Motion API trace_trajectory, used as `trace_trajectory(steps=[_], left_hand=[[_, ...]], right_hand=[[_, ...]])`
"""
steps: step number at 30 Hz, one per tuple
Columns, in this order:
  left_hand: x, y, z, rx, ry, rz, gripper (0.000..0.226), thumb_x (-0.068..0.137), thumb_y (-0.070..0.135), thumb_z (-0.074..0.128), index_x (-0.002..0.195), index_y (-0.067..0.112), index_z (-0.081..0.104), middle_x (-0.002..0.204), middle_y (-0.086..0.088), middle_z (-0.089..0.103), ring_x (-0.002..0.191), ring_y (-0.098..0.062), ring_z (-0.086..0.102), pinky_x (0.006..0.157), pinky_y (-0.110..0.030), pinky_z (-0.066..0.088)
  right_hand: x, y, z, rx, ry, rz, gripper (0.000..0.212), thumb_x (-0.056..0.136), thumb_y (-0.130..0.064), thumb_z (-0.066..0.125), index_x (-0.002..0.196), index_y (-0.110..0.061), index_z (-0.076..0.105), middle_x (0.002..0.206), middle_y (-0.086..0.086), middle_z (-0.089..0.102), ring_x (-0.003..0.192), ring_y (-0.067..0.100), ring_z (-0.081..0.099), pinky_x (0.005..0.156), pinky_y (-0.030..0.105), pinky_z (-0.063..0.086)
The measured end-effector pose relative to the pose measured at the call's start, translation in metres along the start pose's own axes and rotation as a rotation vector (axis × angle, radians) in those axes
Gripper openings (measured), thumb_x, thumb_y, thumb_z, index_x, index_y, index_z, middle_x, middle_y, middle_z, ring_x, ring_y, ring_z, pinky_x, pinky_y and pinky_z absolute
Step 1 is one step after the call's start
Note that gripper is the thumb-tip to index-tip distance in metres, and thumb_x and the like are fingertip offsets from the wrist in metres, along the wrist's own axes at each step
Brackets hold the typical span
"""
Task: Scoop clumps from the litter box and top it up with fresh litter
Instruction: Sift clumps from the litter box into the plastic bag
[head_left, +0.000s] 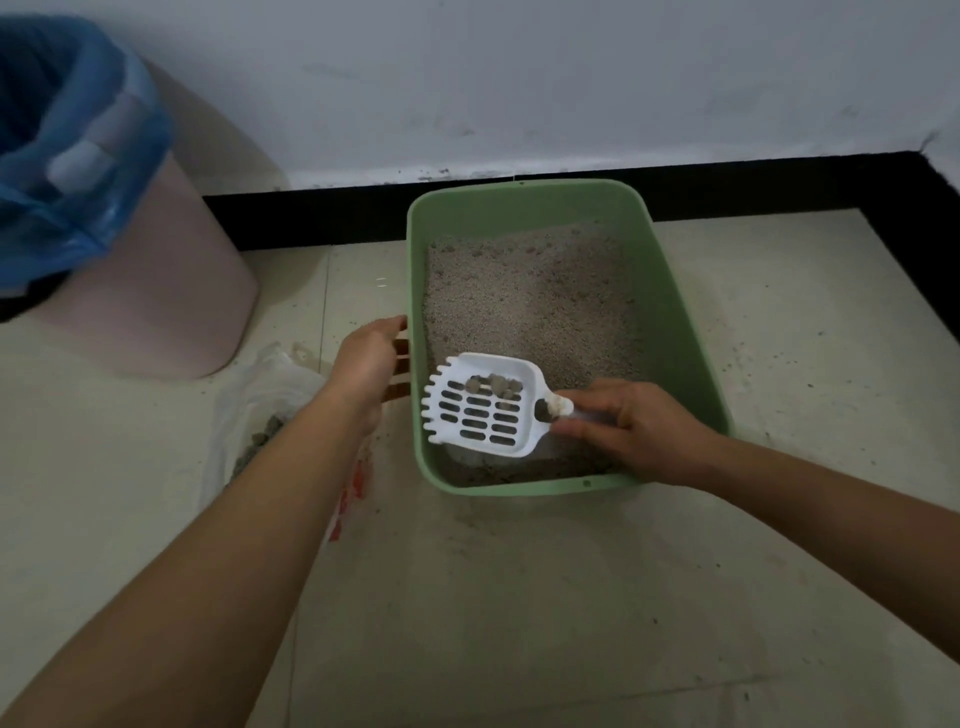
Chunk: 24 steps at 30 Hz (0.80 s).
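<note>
- Now scooping: the right hand pinches the scoop by its handle, clumps aboard, over the litter box near end.
- Meanwhile the left hand grips its left rim.
- Next, likely: carry it level to the plastic bag, then tip.

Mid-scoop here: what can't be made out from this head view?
- Handle of the scoop: covered by the right hand.
- Whether the left hand grips or only presses the litter box wall: its fingers are shaded.
- Inside of the bin: dark within the blue liner, cut off by the left edge.
- The plastic bag: partly behind the left forearm.
- The litter beneath the scoop: hidden.
</note>
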<state>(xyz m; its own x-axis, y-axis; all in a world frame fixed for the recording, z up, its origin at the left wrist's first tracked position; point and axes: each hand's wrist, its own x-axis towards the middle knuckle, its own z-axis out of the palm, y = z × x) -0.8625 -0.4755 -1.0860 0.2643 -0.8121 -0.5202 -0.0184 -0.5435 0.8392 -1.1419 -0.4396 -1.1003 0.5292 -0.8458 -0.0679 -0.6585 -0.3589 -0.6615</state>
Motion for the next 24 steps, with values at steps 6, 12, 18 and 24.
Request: trace_trajectory(steps=[6, 12, 18, 24], left_hand=[[-0.012, -0.028, -0.099, 0.577, 0.503, 0.357, 0.04, 0.088, 0.02, 0.052, 0.127, 0.021, 0.06, 0.121, -0.008, 0.059, 0.107, -0.029, 0.057, 0.096, -0.044, 0.048], [-0.028, -0.045, -0.146, 0.869, 0.669, 0.256, 0.06, 0.08, 0.016, 0.065, 0.137, 0.024, 0.048, 0.139, -0.015, 0.041, 0.128, -0.037, 0.034, 0.102, -0.049, 0.03], [-0.031, -0.058, -0.169, 0.648, 0.607, 0.281, 0.046, 0.089, 0.005, 0.056, 0.134, 0.013, 0.052, 0.106, -0.008, 0.065, 0.1, -0.029, 0.061, 0.083, -0.031, 0.044], [-0.032, -0.058, -0.173, 0.516, 0.622, 0.213, 0.041, 0.089, 0.009, 0.056, 0.13, 0.013, 0.056, 0.107, -0.007, 0.066, 0.097, -0.026, 0.061, 0.085, -0.032, 0.048]], right_hand=[[0.026, -0.04, -0.013, 0.039, 0.137, 0.01, 0.038, 0.087, -0.057, 0.053, 0.119, -0.041, 0.068, 0.074, -0.006, 0.06, 0.066, 0.008, 0.056, 0.063, 0.036, 0.047], [0.076, -0.116, 0.025, -0.105, 0.152, -0.059, 0.035, 0.099, -0.046, 0.049, 0.13, -0.035, 0.061, 0.089, -0.003, 0.059, 0.073, 0.012, 0.053, 0.058, 0.03, 0.043], [0.072, -0.173, 0.086, -0.679, -0.196, -0.399, 0.044, 0.089, -0.004, 0.051, 0.132, -0.012, 0.051, 0.12, 0.01, 0.052, 0.094, 0.028, 0.059, 0.061, 0.035, 0.039], [0.077, -0.161, 0.086, -0.45, -0.166, -0.298, 0.031, 0.094, -0.013, 0.055, 0.121, -0.022, 0.067, 0.102, 0.004, 0.058, 0.082, 0.022, 0.06, 0.063, 0.031, 0.046]])
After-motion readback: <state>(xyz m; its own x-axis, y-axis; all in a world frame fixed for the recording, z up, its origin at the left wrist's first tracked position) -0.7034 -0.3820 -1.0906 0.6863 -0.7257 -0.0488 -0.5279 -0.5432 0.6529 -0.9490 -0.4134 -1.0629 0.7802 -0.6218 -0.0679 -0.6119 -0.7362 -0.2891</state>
